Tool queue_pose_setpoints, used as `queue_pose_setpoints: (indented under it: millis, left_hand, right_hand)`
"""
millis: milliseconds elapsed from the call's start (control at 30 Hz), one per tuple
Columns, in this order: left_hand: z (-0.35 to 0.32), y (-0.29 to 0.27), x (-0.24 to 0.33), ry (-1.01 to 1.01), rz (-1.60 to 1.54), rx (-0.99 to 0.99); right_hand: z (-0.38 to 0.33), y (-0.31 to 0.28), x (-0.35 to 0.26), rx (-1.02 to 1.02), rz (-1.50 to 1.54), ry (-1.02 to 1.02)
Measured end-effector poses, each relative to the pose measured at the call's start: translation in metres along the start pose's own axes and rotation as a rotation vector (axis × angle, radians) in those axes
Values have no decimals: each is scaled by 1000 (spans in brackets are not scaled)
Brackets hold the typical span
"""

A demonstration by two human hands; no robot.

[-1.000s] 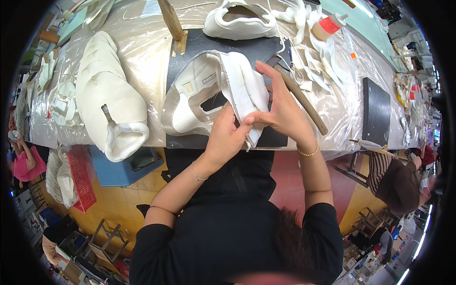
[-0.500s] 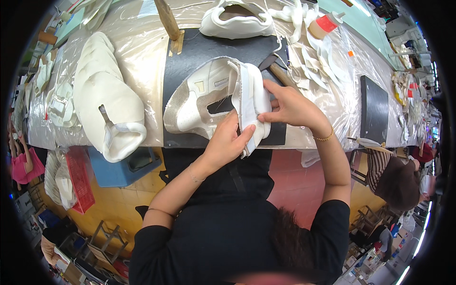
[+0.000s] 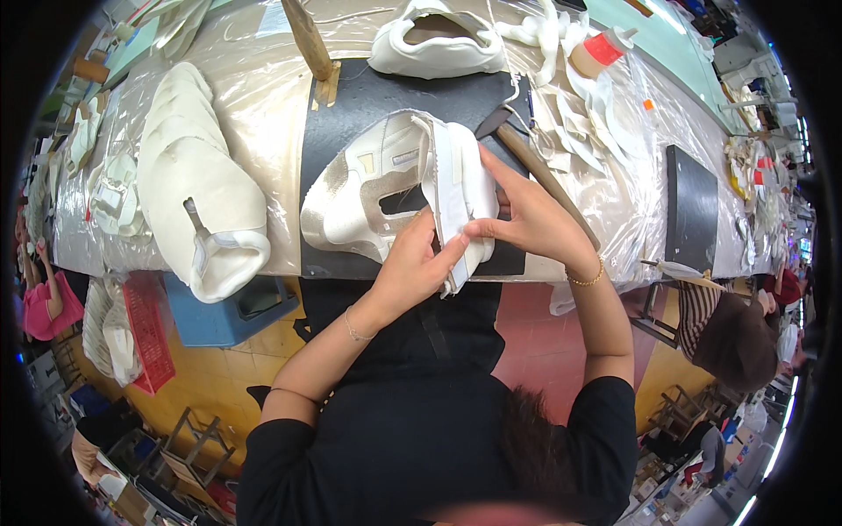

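A white shoe upper (image 3: 368,197) with beige panels lies on a black mat (image 3: 386,96) at the table's front edge. A white strip (image 3: 452,197) runs down its right side. My left hand (image 3: 412,267) pinches the lower part of the strip and the upper from below. My right hand (image 3: 526,219) presses the strip's right edge with thumb and fingers. A hammer (image 3: 535,171) with a wooden handle lies on the mat just behind my right hand.
A stack of white shoe uppers (image 3: 197,188) sits at the left on plastic sheeting. Another white upper (image 3: 438,44) lies at the far edge, a wooden handle (image 3: 307,35) beside it. A second black mat (image 3: 693,210) lies at the right. Another person (image 3: 732,337) sits at lower right.
Both hands have shifted along the white strip; the right hand has slid down and in toward the left hand. The upper stays on the mat.
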State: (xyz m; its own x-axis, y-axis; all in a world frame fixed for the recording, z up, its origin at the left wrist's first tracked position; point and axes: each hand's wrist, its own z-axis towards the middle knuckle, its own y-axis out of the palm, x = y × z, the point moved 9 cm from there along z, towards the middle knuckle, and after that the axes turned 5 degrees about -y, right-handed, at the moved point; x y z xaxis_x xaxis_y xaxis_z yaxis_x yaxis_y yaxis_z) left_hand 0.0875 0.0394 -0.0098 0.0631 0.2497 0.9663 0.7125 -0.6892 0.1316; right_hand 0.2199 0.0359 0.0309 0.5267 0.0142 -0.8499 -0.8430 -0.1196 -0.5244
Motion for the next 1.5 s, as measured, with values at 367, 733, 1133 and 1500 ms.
queue_pose_setpoints:
  millis: [367, 733, 1133, 1500]
  left_hand:
    - [-1, 0, 9, -25, -123, 42]
    - [7, -26, 36, -196, -689, 18]
    - [6, -30, 48, -72, -340, -71]
    - [18, -34, 29, -155, -662, -3]
  right_hand:
    - [-10, -27, -11, 262, 89, 18]
    - [-28, -6, -45, 431, 189, -190]
    - [-20, 13, -19, 586, 423, -66]
    - [-14, 8, -26, 624, 165, -152]
